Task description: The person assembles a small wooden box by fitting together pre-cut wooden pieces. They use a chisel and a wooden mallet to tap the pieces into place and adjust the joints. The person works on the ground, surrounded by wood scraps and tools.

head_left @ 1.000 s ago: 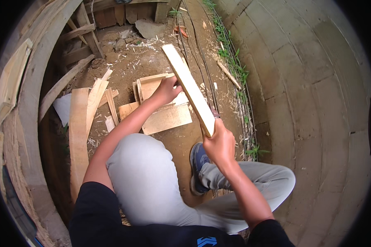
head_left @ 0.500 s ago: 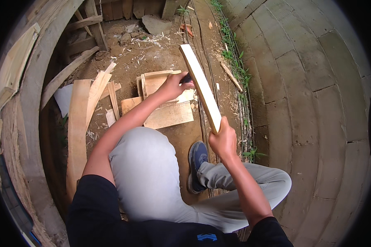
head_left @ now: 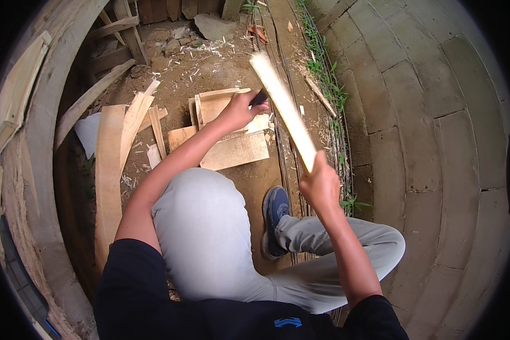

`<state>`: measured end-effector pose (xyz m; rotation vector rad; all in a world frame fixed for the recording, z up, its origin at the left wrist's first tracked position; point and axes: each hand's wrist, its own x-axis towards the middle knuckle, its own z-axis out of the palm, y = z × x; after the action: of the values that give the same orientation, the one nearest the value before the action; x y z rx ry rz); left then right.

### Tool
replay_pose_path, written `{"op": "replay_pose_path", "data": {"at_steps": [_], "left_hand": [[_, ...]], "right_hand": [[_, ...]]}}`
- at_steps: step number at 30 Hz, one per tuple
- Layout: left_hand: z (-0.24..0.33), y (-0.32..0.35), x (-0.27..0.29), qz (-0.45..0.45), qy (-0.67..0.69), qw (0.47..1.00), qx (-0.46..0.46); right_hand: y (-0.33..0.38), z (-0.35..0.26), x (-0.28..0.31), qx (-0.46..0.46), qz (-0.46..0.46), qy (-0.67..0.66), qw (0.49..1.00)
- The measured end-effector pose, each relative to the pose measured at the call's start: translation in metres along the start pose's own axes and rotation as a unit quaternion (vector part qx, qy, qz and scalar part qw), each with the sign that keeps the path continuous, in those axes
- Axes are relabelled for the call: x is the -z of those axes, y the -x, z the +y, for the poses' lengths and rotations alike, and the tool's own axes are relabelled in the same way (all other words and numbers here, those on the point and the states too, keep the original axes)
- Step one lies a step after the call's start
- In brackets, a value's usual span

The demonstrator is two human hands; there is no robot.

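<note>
Long pale wood strip (head_left: pixel 283 110) centre frame, raised off dirt floor (head_left: pixel 209 68). Right hand (head_left: pixel 321 184) grip closed on lower end. Left hand (head_left: pixel 239 110) grip closed on dark tool handle (head_left: pixel 259 98) against strip. Risk: tool slips toward right hand; splinters; strip twists. Board scraps (head_left: pixel 235 150) below.

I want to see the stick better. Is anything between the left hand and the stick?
Only a small dark thing, gripped in the left hand and lying against the stick; what it is I cannot tell. The right hand holds the stick's near end directly.
</note>
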<state>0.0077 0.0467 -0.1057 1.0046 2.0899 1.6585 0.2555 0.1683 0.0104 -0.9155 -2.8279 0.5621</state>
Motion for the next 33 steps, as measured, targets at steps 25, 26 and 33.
{"op": "replay_pose_path", "data": {"at_steps": [25, 26, 33], "left_hand": [[-0.035, -0.062, 0.008, 0.12, 0.035, 0.988, 0.089], [-0.036, -0.067, 0.008, 0.125, 0.014, 0.986, 0.106], [-0.036, -0.068, -0.003, 0.14, 0.071, 0.979, 0.127]], "right_hand": [[0.008, 0.055, -0.086, -0.071, -0.211, 0.005, 0.975], [0.008, 0.056, -0.086, -0.072, -0.211, 0.006, 0.975], [0.011, 0.064, -0.093, -0.084, -0.205, -0.001, 0.975]]}}
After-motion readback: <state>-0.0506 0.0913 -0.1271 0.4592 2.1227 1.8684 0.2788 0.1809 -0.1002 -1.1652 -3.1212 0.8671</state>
